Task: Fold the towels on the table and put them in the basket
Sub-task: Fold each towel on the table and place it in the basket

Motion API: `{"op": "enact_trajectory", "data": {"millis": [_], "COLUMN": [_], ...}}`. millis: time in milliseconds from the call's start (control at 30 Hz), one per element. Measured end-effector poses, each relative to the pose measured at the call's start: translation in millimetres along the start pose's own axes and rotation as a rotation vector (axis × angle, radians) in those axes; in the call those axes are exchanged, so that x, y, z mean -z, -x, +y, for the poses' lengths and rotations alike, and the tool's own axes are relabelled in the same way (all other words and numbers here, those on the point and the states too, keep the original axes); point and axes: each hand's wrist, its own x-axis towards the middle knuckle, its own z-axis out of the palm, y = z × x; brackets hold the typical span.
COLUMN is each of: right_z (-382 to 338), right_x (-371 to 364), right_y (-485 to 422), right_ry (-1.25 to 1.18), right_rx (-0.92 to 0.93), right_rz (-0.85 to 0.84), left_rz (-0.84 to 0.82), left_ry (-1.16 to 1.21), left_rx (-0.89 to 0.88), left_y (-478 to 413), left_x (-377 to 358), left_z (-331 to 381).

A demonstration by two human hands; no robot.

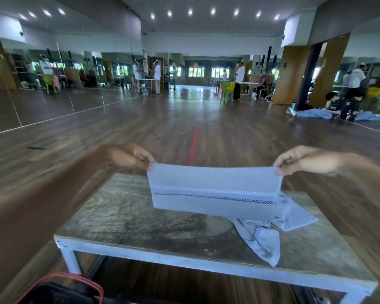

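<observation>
Basket (53, 291): only a corner is seen, at the near left below the table's near edge, with a red rim and a dark wall. Contents cannot be made out, so no towel can be counted as stowed.
Table (130, 218): low, with a worn top and a pale frame, standing just beyond the basket.
Held towel (213, 189): pale blue, held up flat above the middle of the table, its top edge drawn taut between both hands. A dotted border band runs across it, and a stepped layer along that band suggests one fold is already made; this is judged, not certain. Whether the lower edge touches the table cannot be told.
Left hand (130, 157): the towel's top left corner is pinched between thumb and fingertips.
Right hand (303, 160): the top right corner is pinched likewise.
Second towel (263, 235): crumpled and unfolded on the right part of the table, one tip hanging over the near edge, partly hidden behind the held towel.
Step in hand: judged to be mid-fold on the held towel.
Done: at most one fold.
Left: further folds, transfer to the basket, then the second towel to be folded and stowed.
Progress: judged early; nothing is confirmed in the basket.
</observation>
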Motion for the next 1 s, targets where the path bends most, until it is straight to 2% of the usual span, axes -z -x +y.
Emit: {"op": "enact_trajectory", "data": {"millis": [67,133,200,333,433,567,700,833,1000], "right_z": [12.7,24.6,37.2,59.0,74.8,111.7,151.8,163.9,163.2], "right_x": [-11.8,-29.0,-48.0,-92.4,-141.0,-218.6,-275.5,-290.7,-286.9], "right_y": [-13.2,-32.7,-53.9,-91.8,-106.3,-97.1,-75.2,-62.8,-62.4], "right_ry": [-0.038,-0.063,-0.058,-0.054,0.056,0.277,0.349,0.269,0.288], "right_rx": [-0.004,0.013,0.015,-0.006,0.056,0.167,0.141,0.11,0.132], "right_rz": [0.009,0.049,0.103,0.27,0.51,0.622,0.511,0.487,0.464], "left_rz": [-0.029,0.03,0.172,0.56,0.719,0.609,0.505,0.516,0.564], "left_ry": [-0.022,-0.001,-0.043,-0.495,-0.497,-0.461,-0.562,-0.496,-0.455], "left_rx": [0.043,0.066,0.059,0.195,0.127,0.103,0.067,0.036,0.035], "left_y": [-3.8,-12.9,-25.4,-41.7,-45.4,-29.6,-8.5,3.0,3.6], "left_x": [-9.3,-23.2,-37.4,-77.3,-113.4,-169.3,-222.8,-237.0,-234.7], "left_z": [-16.6,-32.1,-49.7,-75.3,-105.7,-158.9,-189.8,-200.0,-192.2]}}
